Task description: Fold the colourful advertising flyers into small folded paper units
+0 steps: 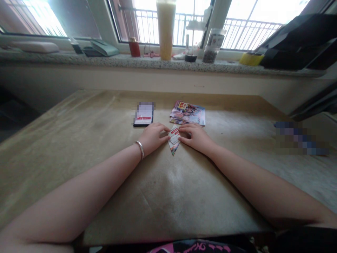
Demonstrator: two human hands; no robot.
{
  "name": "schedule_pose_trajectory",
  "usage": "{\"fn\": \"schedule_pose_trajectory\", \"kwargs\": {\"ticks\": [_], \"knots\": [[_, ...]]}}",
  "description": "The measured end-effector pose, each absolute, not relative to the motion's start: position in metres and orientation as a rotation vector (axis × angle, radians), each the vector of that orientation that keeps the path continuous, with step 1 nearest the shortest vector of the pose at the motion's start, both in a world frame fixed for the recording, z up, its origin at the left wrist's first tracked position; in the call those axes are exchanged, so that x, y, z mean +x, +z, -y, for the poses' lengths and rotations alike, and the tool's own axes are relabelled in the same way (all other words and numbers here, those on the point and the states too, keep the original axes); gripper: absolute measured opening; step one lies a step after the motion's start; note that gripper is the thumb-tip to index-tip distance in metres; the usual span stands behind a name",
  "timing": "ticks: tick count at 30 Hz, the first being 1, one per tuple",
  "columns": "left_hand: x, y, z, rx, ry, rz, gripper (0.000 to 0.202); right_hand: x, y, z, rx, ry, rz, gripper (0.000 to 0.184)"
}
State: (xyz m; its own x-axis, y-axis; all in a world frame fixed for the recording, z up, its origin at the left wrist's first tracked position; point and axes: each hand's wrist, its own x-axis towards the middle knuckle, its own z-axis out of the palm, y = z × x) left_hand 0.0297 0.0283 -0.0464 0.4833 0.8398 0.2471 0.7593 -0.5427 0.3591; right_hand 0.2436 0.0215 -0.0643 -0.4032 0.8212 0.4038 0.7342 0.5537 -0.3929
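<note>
A small piece of printed paper (174, 137), folded into a pointed diamond shape, lies on the table between my hands. White with red print shows on its upper part, and colours show at its lower tip. My left hand (155, 137), with a silver bangle at the wrist, pinches the paper's left edge between thumb and fingers. From the other side, my right hand (196, 137) pinches the right edge in the same way. Just beyond the hands rests a small stack of colourful printed leaflets (191, 113).
A phone (144, 114) with a lit, blurred screen lies beyond my left hand. Farther right on the tabletop (168, 196) is a blurred bluish object (300, 138). The granite windowsill (105, 62) behind holds a red jar (134, 47), a tall yellowish container (165, 31) and a black bag (297, 42).
</note>
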Motion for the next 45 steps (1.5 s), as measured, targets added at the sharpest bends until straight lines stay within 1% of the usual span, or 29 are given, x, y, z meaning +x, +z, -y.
{"fn": "schedule_pose_trajectory", "kwargs": {"ticks": [6, 15, 18, 21, 25, 32, 35, 40, 45], "knots": [[0.0301, -0.0442, -0.0266, 2.484, 0.626, -1.362, 0.019, 0.2440, -0.0638, -0.0244, -1.236, 0.262, 2.208, 0.031], [0.0304, -0.0458, -0.0286, 2.453, 0.631, -1.382, 0.018, 0.2445, -0.0658, -0.0268, -1.207, 0.354, 2.162, 0.011], [0.0293, -0.0468, -0.0302, 2.452, 0.643, -1.348, 0.019, 0.2439, -0.0647, -0.0267, -1.175, 0.353, 2.161, 0.008], [0.0285, -0.0479, -0.0311, 2.503, 0.638, -1.273, 0.014, 0.2432, -0.0637, -0.0258, -1.155, 0.339, 2.166, 0.006], [0.0283, -0.0493, -0.0318, 2.672, 0.640, -1.108, 0.006, 0.2426, -0.0627, -0.0245, -1.126, 0.332, 2.167, 0.006], [0.0249, -0.0496, -0.0329, 2.753, 0.621, -1.055, 0.009, 0.2437, -0.0612, -0.0234, -1.002, 0.274, 2.229, 0.005], [0.0239, -0.0493, -0.0338, 2.762, 0.611, -1.030, 0.009, 0.2449, -0.0615, -0.0236, -0.932, 0.208, 2.270, 0.002], [0.0237, -0.0493, -0.0341, 2.835, 0.616, -0.960, 0.008, 0.2462, -0.0628, -0.0245, -0.859, 0.194, 2.345, 0.013], [0.0216, -0.0486, -0.0324, 2.852, 0.610, -0.915, 0.013, 0.2479, -0.0597, -0.0246, -0.863, 0.203, 2.414, 0.015]]}}
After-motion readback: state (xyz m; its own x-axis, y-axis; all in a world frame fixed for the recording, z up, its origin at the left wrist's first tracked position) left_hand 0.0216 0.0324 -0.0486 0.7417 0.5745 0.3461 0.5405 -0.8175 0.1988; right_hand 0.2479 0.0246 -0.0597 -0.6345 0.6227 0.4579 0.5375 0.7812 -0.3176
